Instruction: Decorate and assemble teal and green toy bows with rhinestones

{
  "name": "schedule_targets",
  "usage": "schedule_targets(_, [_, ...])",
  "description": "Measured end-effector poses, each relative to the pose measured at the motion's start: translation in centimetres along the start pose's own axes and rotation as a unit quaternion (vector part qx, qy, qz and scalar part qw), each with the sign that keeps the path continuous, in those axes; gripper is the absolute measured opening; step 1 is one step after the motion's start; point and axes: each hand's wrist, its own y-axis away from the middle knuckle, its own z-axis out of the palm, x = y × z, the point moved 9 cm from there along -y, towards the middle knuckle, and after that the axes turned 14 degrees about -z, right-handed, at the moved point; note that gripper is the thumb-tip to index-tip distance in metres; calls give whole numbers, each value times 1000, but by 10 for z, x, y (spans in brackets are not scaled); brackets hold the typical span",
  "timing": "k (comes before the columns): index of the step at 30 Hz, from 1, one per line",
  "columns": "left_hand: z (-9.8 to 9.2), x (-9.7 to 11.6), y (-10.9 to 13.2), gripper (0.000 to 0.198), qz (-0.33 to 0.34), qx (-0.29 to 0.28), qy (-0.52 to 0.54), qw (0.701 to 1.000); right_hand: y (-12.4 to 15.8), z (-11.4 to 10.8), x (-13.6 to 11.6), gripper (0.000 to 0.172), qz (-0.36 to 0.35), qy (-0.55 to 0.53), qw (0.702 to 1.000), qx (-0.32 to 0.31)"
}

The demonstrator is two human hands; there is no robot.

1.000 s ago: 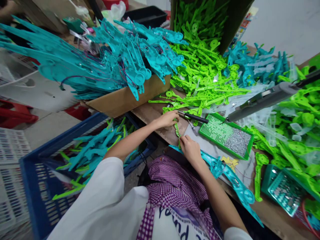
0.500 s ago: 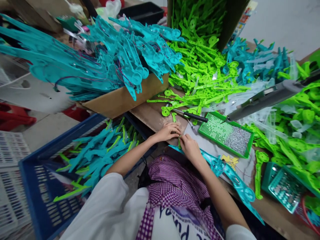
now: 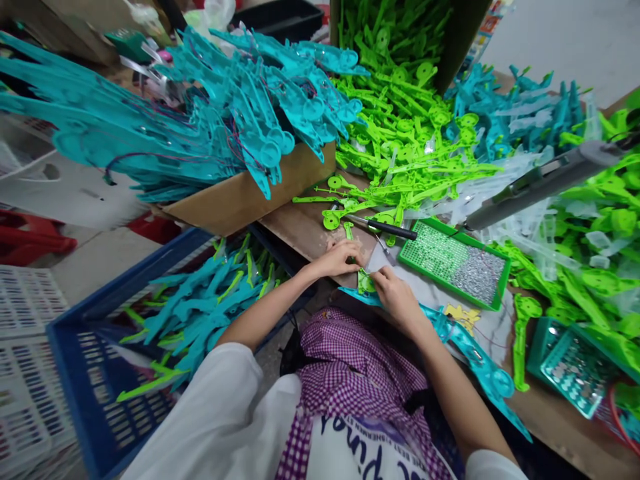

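My left hand (image 3: 341,259) is closed at the table's front edge, its fingertips on a small green plastic part (image 3: 366,281). Beside it, my right hand (image 3: 396,291) has its fingers pinched at the right side of that same part. The green part lies over the end of a long blue plastic piece (image 3: 473,363), which stretches right along the table edge under my right wrist. A screwdriver with a black handle (image 3: 395,231) lies beyond my hands. Right of it stands a green tray (image 3: 500,293) with small silver screws.
Blue pieces with wires (image 3: 200,140) overhang a cardboard box (image 3: 240,207) at left. Green parts (image 3: 410,147) are heaped behind. A grey powered tool (image 3: 540,183) hangs at right. A blue crate (image 3: 75,373) stands lower left; a teal container (image 3: 573,373) sits at right.
My right hand has moved slightly right, away from my left. More of the green part now shows between the hands. The view has shifted a little.
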Motion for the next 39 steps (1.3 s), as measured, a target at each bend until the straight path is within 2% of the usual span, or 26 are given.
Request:
schedule_targets(6, [0, 1, -1, 6, -8, -7, -18, 1000, 9, 3, -2, 35, -31, 34, 999, -24])
schedule_targets(13, [4, -2, -6, 5, -4, -29, -22, 999, 30, 5, 8, 34, 28, 10, 1000, 9])
schedule_targets(18, [6, -1, -7, 6, 4, -31, -28, 999, 22, -8, 3, 31, 55, -20, 996, 67])
schedule_targets(22, [6, 1, -6, 6, -1, -33, -43, 998, 12, -5, -2, 28, 53, -25, 996, 69])
schedule_targets(26, [4, 8, -2, 8, 27, -30, -47, 998, 9, -2, 12, 30, 97, -33, 991, 84])
schedule_targets(29, [5, 15, 6, 15, 53, -28, -34, 998, 9, 0, 20, 31, 117, -4, 991, 69])
schedule_targets(39, [6, 18, 11, 21, 50, -30, -49, 997, 13, 17, 10, 44, 7, 62, 997, -47])
